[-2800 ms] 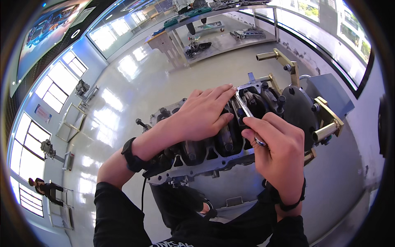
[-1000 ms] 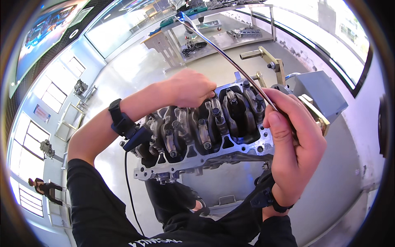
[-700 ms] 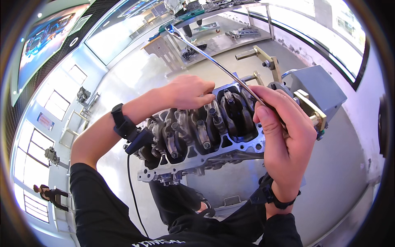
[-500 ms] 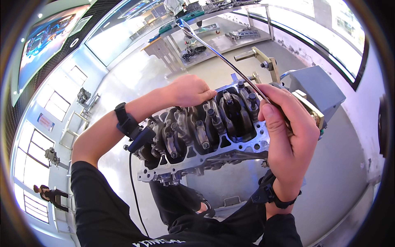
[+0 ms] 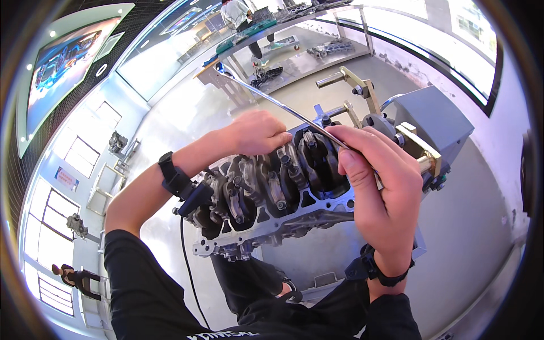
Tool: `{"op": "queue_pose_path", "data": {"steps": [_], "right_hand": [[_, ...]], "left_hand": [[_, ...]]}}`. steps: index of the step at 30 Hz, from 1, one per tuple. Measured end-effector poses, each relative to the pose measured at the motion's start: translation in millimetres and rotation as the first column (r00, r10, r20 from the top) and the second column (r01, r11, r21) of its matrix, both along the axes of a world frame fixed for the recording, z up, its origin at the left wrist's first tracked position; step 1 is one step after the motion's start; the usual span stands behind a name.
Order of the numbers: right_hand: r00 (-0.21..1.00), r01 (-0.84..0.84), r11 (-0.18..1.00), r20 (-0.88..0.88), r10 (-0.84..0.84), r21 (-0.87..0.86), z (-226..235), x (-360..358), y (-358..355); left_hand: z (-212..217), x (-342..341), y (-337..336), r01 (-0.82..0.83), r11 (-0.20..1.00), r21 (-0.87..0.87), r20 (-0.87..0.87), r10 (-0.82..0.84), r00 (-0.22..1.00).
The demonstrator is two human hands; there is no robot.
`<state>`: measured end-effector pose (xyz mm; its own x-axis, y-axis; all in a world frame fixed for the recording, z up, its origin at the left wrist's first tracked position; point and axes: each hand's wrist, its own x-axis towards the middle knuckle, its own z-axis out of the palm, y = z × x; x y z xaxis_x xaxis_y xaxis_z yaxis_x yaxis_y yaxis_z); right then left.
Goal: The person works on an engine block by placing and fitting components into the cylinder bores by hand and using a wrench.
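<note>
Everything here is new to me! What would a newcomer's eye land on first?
Probably the long shiny wrench in the right hand, slanting up toward the upper left. Next comes the engine block in the middle, its dark inner parts exposed, with the left hand curled at its far side. A large colourful picture also stands out at upper left.

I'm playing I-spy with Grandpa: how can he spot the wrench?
Find the big engine in the middle. At its right end is the right hand, holding the wrench. It's long, thin and shiny, slanting up-left past the engine, unlike the short, dark bolts.
</note>
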<state>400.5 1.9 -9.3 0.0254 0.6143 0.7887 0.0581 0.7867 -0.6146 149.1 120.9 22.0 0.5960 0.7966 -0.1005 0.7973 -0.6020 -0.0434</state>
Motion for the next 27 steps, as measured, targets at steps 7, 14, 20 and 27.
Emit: {"op": "queue_pose_path", "data": {"steps": [7, 14, 20, 27], "right_hand": [[1.0, 0.014, 1.0, 0.003, -0.014, 0.004, 0, 1, 0], [1.0, 0.021, 1.0, 0.009, -0.021, 0.017, 1, 1, -1], [1.0, 0.008, 1.0, -0.022, -0.008, -0.013, 0, 5, -3], [1.0, 0.014, 1.0, -0.017, -0.014, -0.002, 1, 2, -4]], "left_hand": [[7, 0, -4, -0.045, 0.997, -0.069, -0.019, 0.044, 0.999], [3, -2, -5, -0.042, 0.999, 0.004, 0.027, 0.042, 0.999], [8, 2, -8, -0.063, 0.996, -0.07, -0.048, 0.06, 0.997], [4, 3, -17, -0.066, 0.997, 0.045, -0.024, 0.067, 0.997]]}}
